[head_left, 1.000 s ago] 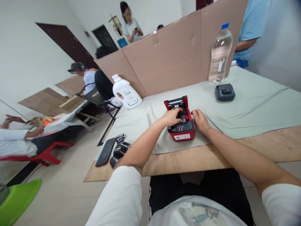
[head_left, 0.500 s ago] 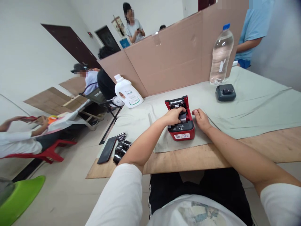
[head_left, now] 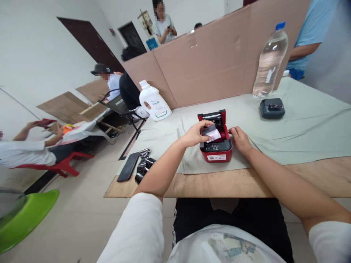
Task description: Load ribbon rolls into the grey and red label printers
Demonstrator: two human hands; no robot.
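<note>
While a red printer point(head_left: 227, 155) stands open at twelve o'clock on the cloth point(head_left: 189, 160), its lid point(head_left: 224, 117) raised, the left hand point(head_left: 193, 135) pinches a small roll point(head_left: 214, 136) between thumb and fingertips. The roll—dark and pale, tilted—is over the bay, apparently being moved in or out; that calls for a steady pinch, clear of the lid. At the printer's three o'clock, the right hand point(head_left: 241, 141) has bunched fingers; whether they hold anything is unclear.

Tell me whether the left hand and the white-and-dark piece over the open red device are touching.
Touching. The head view shows the left hand pinching the white-and-dark piece between thumb and fingers at its left side.
</note>
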